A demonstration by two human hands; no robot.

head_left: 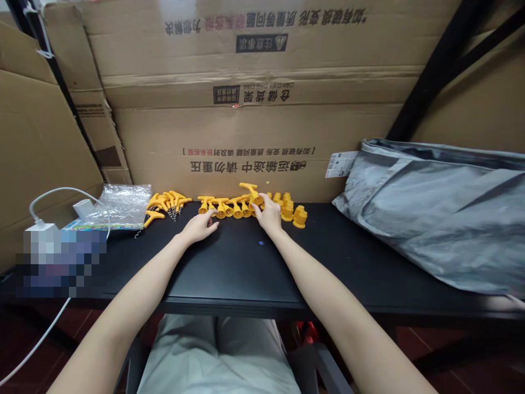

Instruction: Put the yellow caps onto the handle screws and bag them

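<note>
A row of yellow plastic corkscrew parts (pixel 229 206) lies along the far edge of the black table (pixel 229 262). My right hand (pixel 268 214) is closed on one yellow T-handled piece (pixel 251 192), lifted slightly above the row. My left hand (pixel 200 225) rests on the table with fingers loosely curled, fingertips touching the row near a yellow piece (pixel 204 204). Yellow handles with metal screws (pixel 166 203) lie to the left. Several yellow caps (pixel 293 212) stand to the right of my right hand.
A clear plastic bag (pixel 123 203) and a white charger with cable (pixel 41 225) sit at the left. A grey bag (pixel 438 213) covers the right side. Cardboard boxes (pixel 254 109) wall the back. A small blue dot (pixel 261 243) marks the table.
</note>
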